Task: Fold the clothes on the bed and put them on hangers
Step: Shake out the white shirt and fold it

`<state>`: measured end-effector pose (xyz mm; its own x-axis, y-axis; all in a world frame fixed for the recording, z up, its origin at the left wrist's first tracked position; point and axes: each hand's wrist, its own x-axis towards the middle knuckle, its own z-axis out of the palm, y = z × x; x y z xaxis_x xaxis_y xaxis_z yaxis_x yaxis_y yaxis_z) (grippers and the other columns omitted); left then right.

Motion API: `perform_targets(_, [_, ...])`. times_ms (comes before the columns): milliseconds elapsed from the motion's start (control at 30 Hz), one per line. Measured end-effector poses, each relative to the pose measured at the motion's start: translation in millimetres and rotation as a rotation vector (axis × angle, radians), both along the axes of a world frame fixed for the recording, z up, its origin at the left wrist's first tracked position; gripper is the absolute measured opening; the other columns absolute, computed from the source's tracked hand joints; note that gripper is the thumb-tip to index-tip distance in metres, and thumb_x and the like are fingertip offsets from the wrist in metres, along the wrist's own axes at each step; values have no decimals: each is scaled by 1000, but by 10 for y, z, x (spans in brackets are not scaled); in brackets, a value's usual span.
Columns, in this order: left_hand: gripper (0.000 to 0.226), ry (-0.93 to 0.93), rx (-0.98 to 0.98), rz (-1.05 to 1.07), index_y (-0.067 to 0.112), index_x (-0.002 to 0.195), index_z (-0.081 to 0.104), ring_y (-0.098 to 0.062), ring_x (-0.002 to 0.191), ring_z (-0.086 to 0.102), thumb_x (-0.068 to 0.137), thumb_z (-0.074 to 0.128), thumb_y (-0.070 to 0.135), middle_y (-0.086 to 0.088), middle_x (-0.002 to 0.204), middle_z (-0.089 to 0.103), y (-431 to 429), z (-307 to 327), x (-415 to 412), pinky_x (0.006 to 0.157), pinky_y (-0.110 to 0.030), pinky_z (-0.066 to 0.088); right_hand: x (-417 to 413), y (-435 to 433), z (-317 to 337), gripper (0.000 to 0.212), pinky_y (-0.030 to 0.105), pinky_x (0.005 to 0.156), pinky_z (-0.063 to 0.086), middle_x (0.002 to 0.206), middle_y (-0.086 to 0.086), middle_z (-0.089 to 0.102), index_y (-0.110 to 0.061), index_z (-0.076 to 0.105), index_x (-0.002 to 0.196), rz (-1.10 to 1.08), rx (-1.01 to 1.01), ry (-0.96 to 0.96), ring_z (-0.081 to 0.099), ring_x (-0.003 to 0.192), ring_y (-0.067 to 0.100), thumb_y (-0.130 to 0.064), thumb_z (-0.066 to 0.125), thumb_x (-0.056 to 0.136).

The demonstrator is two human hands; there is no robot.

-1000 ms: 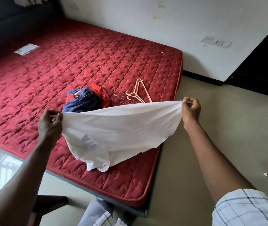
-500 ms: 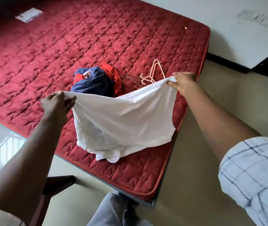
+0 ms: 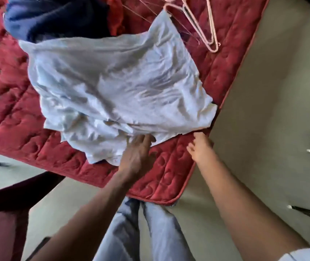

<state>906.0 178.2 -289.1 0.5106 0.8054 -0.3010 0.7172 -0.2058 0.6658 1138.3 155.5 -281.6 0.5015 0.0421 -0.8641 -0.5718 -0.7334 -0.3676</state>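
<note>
A white shirt (image 3: 116,87) lies spread and rumpled across the near corner of the bed (image 3: 169,172), filling the middle of the frame. Its lower edge is bunched in folds, and its lower right corner reaches the bed's right edge.

The left hand (image 3: 137,151), in the lower middle of the frame, reaches up to that bunched lower edge. Its fingers (image 3: 143,140) are stretched out fairly straight and touch the cloth, with the tips at or just under the hem. The blur makes it unclear whether they have hold of any of it.

The right hand (image 3: 201,147) is just below the shirt's lower right corner, over the bed's edge. Its fingers are loosely spread and hold nothing.

At the top left a dark blue garment (image 3: 56,17) lies heaped just above the shirt, with a red garment (image 3: 116,17) beside it. Pale pink hangers (image 3: 209,25) lie at the upper right, near the shirt's top corner. A beige floor (image 3: 273,91) fills the right side.
</note>
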Motion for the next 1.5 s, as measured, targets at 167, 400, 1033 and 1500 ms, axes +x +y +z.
perform_targets(167, [46,250,121,-106,16,122,63,-38,103,56,82,76,36,-11,113,61,-250,-707,220,88,-49,48,-137,-295,-394,24,37,98,46,108,7,64,-10,56,111,-221,48,297,63,114,28,-33,51,105])
perform_targets(400, [8,81,4,84,16,97,61,-40,85,62,98,57,23,-11,89,66,-5,-494,308,68,-43,43,-270,-214,-379,31,38,92,47,107,2,65,-18,60,119,-80,115,407,61,106,23,-41,60,99])
perform_targets(1033, [17,12,561,-5,29,100,73,-22,73,73,90,70,41,9,91,74,-40,2701,-155,56,-28,42,189,121,1633,42,32,66,59,100,6,76,-22,77,111,232,663,-187,71,84,24,-5,55,79])
perform_targets(1500, [17,-265,692,151,38,93,72,-2,67,66,78,74,46,12,76,73,-111,4684,181,63,-32,54,407,215,2823,15,43,67,61,68,-1,75,-24,77,81,472,820,-677,69,58,15,-27,69,94])
